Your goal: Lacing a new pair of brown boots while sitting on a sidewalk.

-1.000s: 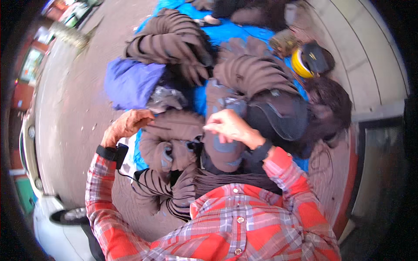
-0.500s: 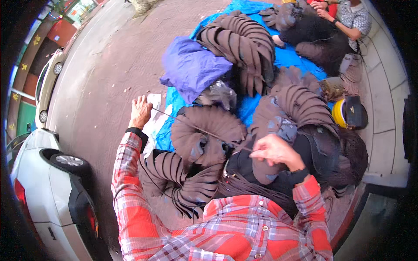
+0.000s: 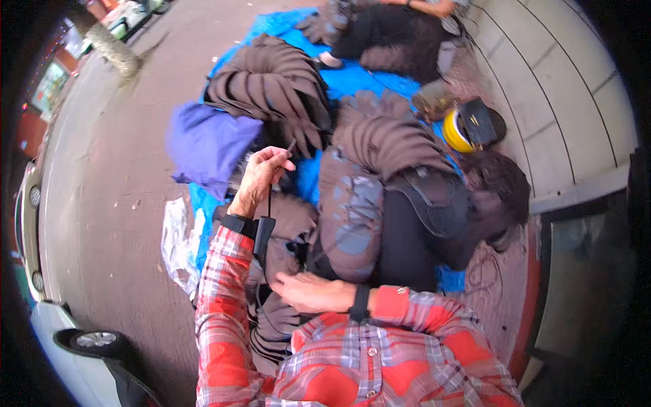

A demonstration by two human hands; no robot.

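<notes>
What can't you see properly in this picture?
- Head view: whatever the left hand pinches is too small to tell; a thin dark cord hangs from it.
- Right hand: fingertips hidden against the brown pieces.
- Seated person: cut off by the top edge.
- White car: cut by the rim.

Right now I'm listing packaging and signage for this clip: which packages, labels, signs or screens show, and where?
Clear crumpled plastic wrapper: on the pavement, left of the left hand.
Coloured sign panels: far upper left edge, red and green, blurred.
No screens or labels show.
</notes>
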